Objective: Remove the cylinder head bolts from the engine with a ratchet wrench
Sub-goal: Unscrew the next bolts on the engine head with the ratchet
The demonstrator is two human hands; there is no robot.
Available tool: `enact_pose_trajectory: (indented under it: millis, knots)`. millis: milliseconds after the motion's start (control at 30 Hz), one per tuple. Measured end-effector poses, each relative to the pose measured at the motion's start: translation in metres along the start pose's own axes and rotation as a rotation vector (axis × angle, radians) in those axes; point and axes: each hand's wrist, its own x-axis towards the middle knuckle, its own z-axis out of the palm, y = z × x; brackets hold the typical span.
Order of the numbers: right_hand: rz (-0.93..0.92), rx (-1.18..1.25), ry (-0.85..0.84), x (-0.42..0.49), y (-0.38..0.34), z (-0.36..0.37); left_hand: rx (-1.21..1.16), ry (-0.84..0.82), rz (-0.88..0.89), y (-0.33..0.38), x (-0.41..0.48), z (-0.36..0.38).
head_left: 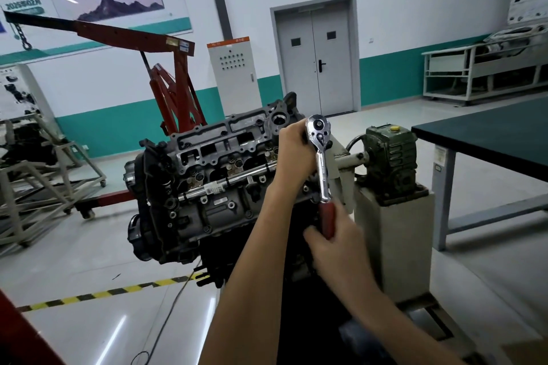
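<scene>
The ratchet wrench point(321, 163) stands over the right-hand end of the engine point(207, 181), its chrome head uppermost and its red handle pointing down towards the person; whatever socket or extension sits beneath the head is hidden behind the left hand point(292, 154), so the cylinder head bolt it is meant to drive cannot be seen. The left hand's grip is wrapped around the wrench just under the head, steadying it against the cylinder head point(225, 142); the right hand point(335, 241) has its grip closed on the red handle, fingers curled round the lower end. The engine lies tilted with its open top facing the camera, valve gear and a thin metal rail exposed, and it is carried at the right end by an engine stand whose green gearbox point(391, 157) sits on a pale pedestal point(394, 243).

Judging by the two-handed hold, the step in hand looks like working a bolt loose at this end of the head; how many bolts are already out cannot be told. The next move calls for a firm swing of the handle while the left hand keeps the drive square on the bolt, since a tilted socket may slip off.

Further out, a red engine hoist point(169, 68) stands behind the engine; a dark-topped bench point(489, 127) lies to the right, well apart; a grey double door point(315, 59) closes the far wall.
</scene>
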Motion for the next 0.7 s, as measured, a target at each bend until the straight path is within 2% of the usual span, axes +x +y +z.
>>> enact_pose_trajectory:
  millis: [33,100,267,333,400,467,567,633,700]
  knots:
    - [0.001,0.056,0.011,-0.003,-0.003,0.012,-0.003,-0.007,-0.002,-0.001,0.0,0.0]
    - [-0.023,0.0,-0.024,0.001,-0.004,0.008,-0.006,-0.019,-0.012,-0.002,0.001,0.0]
    - [-0.189,-0.491,-0.347,0.053,0.004,-0.097,0.033,-0.102,-0.003,0.007,0.002,-0.003]
    - [-0.302,-0.655,-0.351,0.076,-0.006,-0.122,0.022,-0.123,-0.013,0.009,0.002,-0.002]
    - [-0.341,-0.674,-0.317,0.081,-0.008,-0.124,0.017,-0.106,-0.016,0.01,0.001,-0.001]
    - [-0.25,-0.578,-0.27,0.064,0.001,-0.108,0.013,-0.08,-0.006,0.009,-0.001,0.001]
    - [-0.039,-0.264,-0.088,0.017,0.008,-0.048,0.009,-0.04,0.01,0.005,-0.001,0.004]
    - [0.032,0.019,-0.028,0.0,0.0,-0.006,0.011,-0.028,0.016,0.004,0.001,0.005]
    - [0.042,0.127,-0.03,-0.004,-0.004,0.012,0.017,-0.025,0.018,0.005,0.002,0.004]
